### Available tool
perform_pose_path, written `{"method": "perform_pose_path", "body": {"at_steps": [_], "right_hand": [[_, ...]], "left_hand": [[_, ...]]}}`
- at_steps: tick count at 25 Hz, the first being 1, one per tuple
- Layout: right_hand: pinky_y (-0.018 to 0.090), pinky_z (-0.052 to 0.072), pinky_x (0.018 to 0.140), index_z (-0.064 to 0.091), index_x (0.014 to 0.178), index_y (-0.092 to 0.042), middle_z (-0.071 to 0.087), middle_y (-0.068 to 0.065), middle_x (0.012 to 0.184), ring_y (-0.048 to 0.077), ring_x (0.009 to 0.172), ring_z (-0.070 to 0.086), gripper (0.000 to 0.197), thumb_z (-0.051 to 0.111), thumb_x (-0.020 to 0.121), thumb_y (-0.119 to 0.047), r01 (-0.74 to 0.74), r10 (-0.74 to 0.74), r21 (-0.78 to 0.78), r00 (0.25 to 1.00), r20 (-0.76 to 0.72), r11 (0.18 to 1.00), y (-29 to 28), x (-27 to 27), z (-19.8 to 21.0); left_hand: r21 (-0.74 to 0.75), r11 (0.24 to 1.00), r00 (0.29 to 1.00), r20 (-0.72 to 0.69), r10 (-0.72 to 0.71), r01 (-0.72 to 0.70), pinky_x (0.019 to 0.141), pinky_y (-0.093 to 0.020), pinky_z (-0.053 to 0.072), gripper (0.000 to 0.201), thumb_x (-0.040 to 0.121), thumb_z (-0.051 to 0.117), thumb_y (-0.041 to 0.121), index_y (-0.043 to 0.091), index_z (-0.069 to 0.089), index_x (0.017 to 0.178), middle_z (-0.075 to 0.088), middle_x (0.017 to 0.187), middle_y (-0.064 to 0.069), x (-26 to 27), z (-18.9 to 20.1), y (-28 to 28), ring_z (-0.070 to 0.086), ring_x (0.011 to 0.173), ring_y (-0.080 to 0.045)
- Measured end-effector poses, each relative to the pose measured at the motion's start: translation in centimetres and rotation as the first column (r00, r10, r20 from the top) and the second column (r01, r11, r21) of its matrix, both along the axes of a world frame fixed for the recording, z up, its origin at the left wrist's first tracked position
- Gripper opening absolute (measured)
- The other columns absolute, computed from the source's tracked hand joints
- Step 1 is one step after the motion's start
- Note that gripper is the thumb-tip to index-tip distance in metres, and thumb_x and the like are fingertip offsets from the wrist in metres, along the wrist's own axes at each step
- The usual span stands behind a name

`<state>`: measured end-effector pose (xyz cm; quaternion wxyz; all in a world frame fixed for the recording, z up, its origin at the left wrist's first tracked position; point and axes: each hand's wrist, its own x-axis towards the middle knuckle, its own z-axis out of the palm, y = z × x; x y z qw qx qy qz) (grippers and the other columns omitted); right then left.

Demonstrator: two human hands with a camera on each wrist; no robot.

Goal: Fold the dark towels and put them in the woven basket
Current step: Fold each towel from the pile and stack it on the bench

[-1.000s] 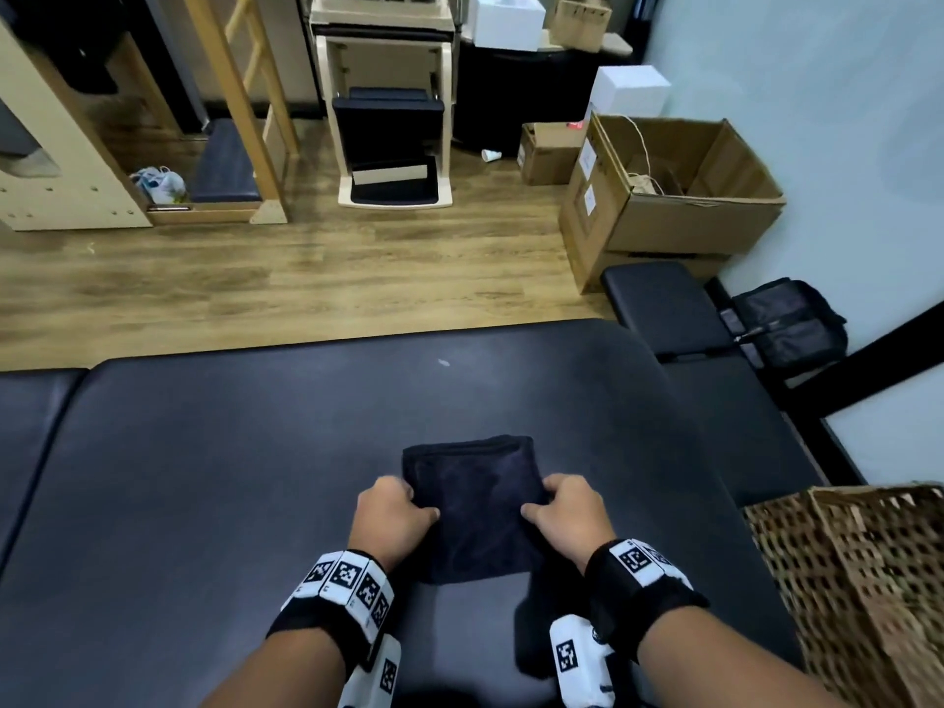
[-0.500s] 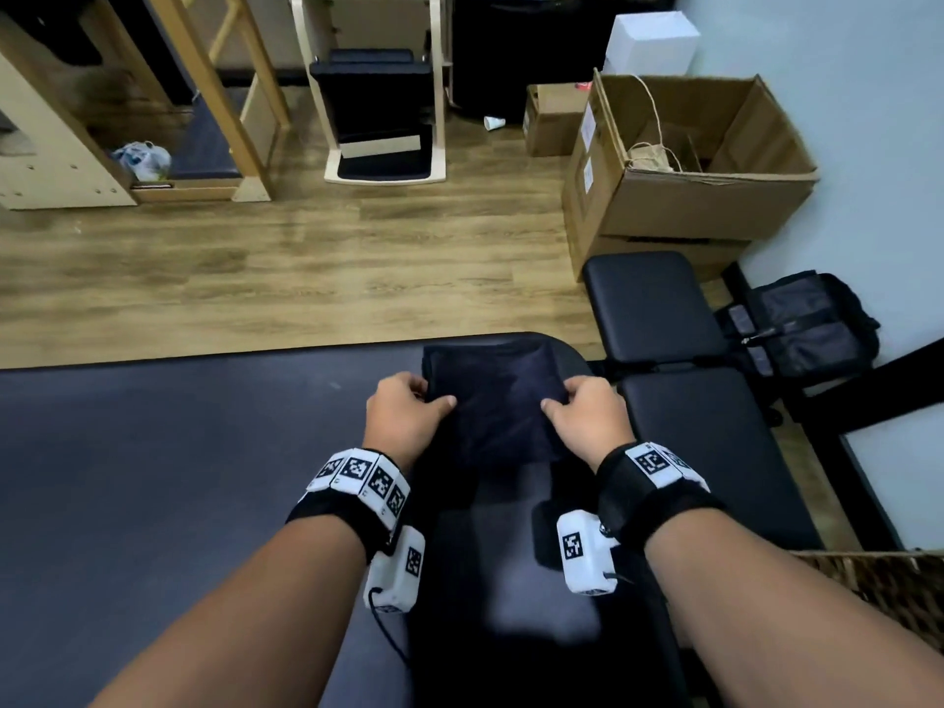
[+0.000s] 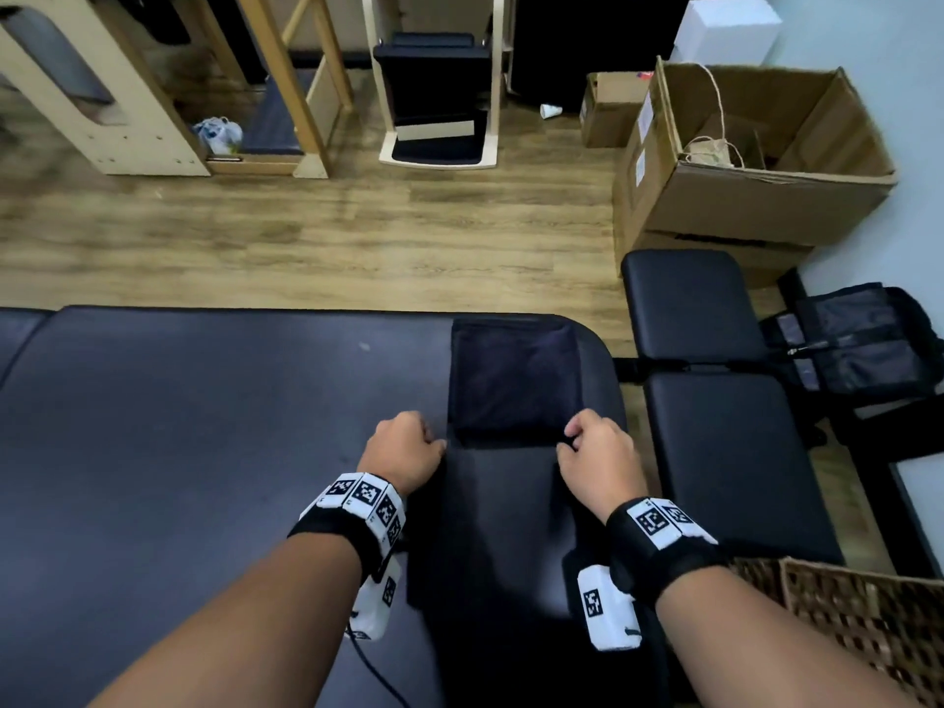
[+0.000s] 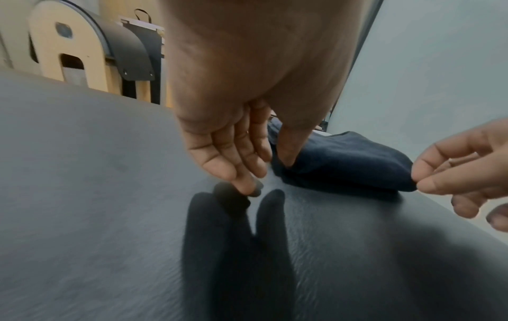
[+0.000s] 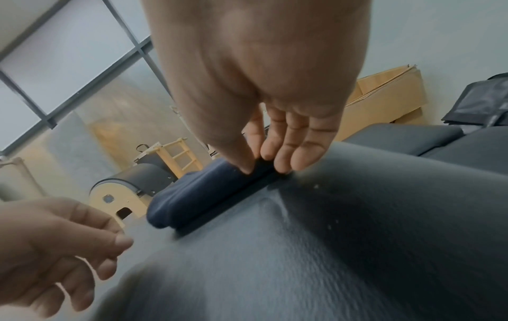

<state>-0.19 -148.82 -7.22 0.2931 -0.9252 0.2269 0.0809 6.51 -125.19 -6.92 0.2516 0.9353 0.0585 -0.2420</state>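
Observation:
A folded dark towel (image 3: 513, 380) lies flat at the far right corner of the black padded table (image 3: 204, 452). My right hand (image 3: 569, 434) pinches the towel's near right corner between thumb and forefinger (image 5: 258, 167). My left hand (image 3: 439, 442) hovers just left of the near left corner, fingers relaxed and holding nothing; the right wrist view shows a gap between it and the towel (image 5: 192, 195). The woven basket (image 3: 868, 631) stands at the lower right, beside the table; its inside is out of view.
A black padded bench (image 3: 725, 452) adjoins the table on the right. Beyond it a black bag (image 3: 863, 344) and an open cardboard box (image 3: 756, 196) sit on the wooden floor. Wooden exercise frames stand at the back.
Both hands slid the folded towel away to the table's far right corner. The left hand has let go of it and both hands now sit at its near edge.

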Motion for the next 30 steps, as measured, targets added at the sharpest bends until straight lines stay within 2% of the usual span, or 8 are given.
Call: {"method": "perform_pose_path", "body": {"at_steps": [4, 8, 11, 15, 19, 22, 25, 30], "right_hand": [[0.038, 0.05, 0.094, 0.067, 0.108, -0.023, 0.065, 0.005, 0.113, 0.031, 0.111, 0.058, 0.022, 0.065, 0.087, -0.029, -0.22, 0.216, -0.025, 0.968, -0.128, 0.975, 3.0, -2.6, -0.2], [0.039, 0.041, 0.106, 0.066, 0.118, -0.024, 0.049, 0.006, 0.13, 0.034, 0.121, 0.041, 0.031, 0.06, 0.089, -0.033, -0.448, 0.4, -0.155, 0.878, -0.263, 0.881, 7.7, -5.6, 0.1], [0.041, 0.042, 0.106, 0.061, 0.123, -0.02, 0.047, 0.007, 0.131, 0.035, 0.122, 0.041, 0.037, 0.056, 0.089, -0.033, -0.625, 0.553, -0.179, 0.767, -0.326, 0.76, 12.6, -8.5, 0.5], [0.041, 0.045, 0.101, 0.057, 0.122, -0.015, 0.056, 0.012, 0.124, 0.038, 0.12, 0.051, 0.038, 0.056, 0.088, -0.031, -0.801, 0.699, -0.17, 0.587, -0.408, 0.574, 20.0, -12.8, 1.0], [0.033, 0.05, 0.083, 0.061, 0.093, -0.022, 0.067, 0.001, 0.093, 0.027, 0.097, 0.064, 0.007, 0.062, 0.088, -0.026, -0.918, 0.844, -0.031, 0.377, -0.382, 0.396, 28.8, -18.6, 2.0], [0.029, 0.051, 0.08, 0.065, 0.105, -0.026, 0.069, -0.007, 0.092, 0.016, 0.091, 0.064, 0.013, 0.06, 0.094, -0.031, -0.99, 0.879, 0.035, 0.108, -0.465, 0.14, 34.5, -23.2, 1.6], [0.024, 0.05, 0.084, 0.066, 0.12, -0.025, 0.071, -0.007, 0.104, 0.012, 0.097, 0.065, 0.025, 0.06, 0.096, -0.033, -0.996, 0.835, 0.074, -0.081, -0.544, -0.049, 40.1, -25.7, 0.7], [0.024, 0.047, 0.094, 0.066, 0.127, -0.018, 0.07, 0.0, 0.122, 0.017, 0.114, 0.064, 0.037, 0.063, 0.096, -0.037, -0.99, 0.746, 0.079, -0.142, -0.65, -0.119, 50.4, -25.3, -1.4]], "left_hand": [[-0.024, 1.0, 0.997, -0.074, -0.01, 0.008, 0.079, -0.031, 0.05, 0.021, 0.083, 0.067, 0.03, 0.021, 0.056, 0.068, 0.068, 0.081, -0.004, -5.6, 0.1, 5.7, 0.066, 0.091, -0.029], [-0.033, 0.995, 0.99, -0.111, 0.092, -0.096, 0.077, -0.029, 0.047, 0.016, 0.087, 0.064, 0.026, 0.022, 0.058, 0.073, 0.067, 0.081, -0.002, -14.4, 0.2, 13.0, 0.065, 0.092, -0.025], [0.019, 0.986, 0.979, -0.115, 0.167, -0.166, 0.076, -0.031, 0.048, 0.017, 0.086, 0.063, 0.026, 0.026, 0.054, 0.071, 0.071, 0.086, -0.004, -22.5, 0.0, 20.1, 0.066, 0.092, -0.027], [0.044, 0.939, 0.926, -0.159, 0.343, -0.341, 0.067, -0.029, 0.044, 0.013, 0.085, 0.06, 0.025, 0.023, 0.055, 0.073, 0.063, 0.077, 0.001, -35.0, -0.9, 29.0, 0.064, 0.085, -0.027], [0.027, 0.829, 0.812, -0.187, 0.553, -0.559, 0.066, -0.027, 0.04, 0.007, 0.088, 0.061, 0.025, 0.02, 0.062, 0.084, 0.062, 0.078, 0.0, -50.0, -1.9, 35.5, 0.064, 0.086, -0.026], [0.007, 0.714, 0.69, -0.25, 0.679, -0.7, 0.067, -0.026, 0.043, 0.01, 0.089, 0.062, 0.023, 0.014, 0.067, 0.087, 0.066, 0.081, -0.005, -59.9, -3.0, 38.2, 0.063, 0.08, -0.023], [0.0, 0.583, 0.556, -0.305, 0.773, -0.812, 0.065, -0.025, 0.048, 0.01, 0.087, 0.063, 0.021, 0.017, 0.064, 0.077, 0.066, 0.076, -0.002, -67.4, -4.5, 40.6, 0.061, 0.067, -0.019], [-0.031, 0.41, 0.381, -0.439, 0.814, -0.912, 0.056, -0.028, 0.052, 0.021, 0.088, 0.06, 0.016, 0.001, 0.068, 0.075, 0.072, 0.072, -0.014, -72.7, -6.5, 45.4, 0.066, 0.057, -0.025]]}}
